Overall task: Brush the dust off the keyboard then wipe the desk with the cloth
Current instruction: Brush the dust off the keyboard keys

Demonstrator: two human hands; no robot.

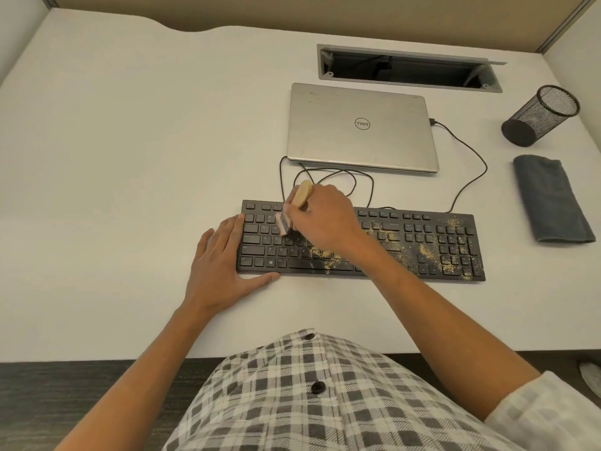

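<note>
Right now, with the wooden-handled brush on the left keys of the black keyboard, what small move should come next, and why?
Probably sweep the wooden-handled brush rightward along the black keyboard. The right hand grips it over the left keys, which look clean, while yellowish dust covers the middle and right keys. The left hand rests flat at the keyboard's left end, steadying it.
</note>
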